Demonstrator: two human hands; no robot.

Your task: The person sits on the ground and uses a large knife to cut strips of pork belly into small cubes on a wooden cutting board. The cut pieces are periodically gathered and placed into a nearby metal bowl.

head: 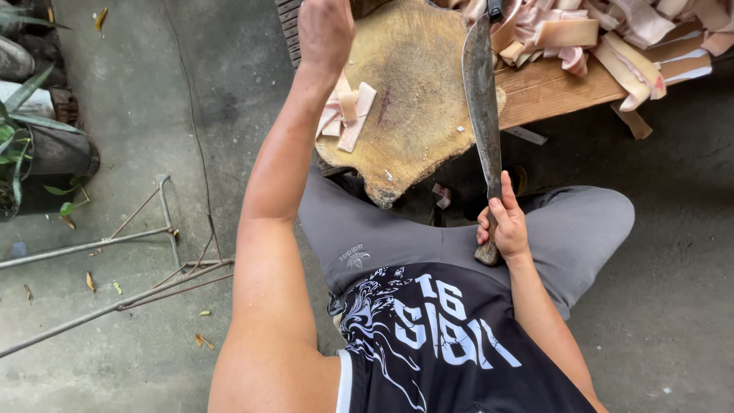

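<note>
The long dark blade [482, 99] runs nearly straight away from the person, tip far, handle near — its length lies over the right edge of the round wooden chopping block [417, 115]. The right hand [505, 226] is wrapped tight around the handle, below the block. The left hand [325, 30] is closed above pale strips [348, 115] on the block's left side. Bare concrete floor [153, 115] lies open leftward.

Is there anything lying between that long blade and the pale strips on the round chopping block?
Nothing visible. The right hand holds the long knife raised over the wooden block; only bare wood lies between the blade and the pale strips. The left hand is just above those strips, close to the cutting area.
</note>
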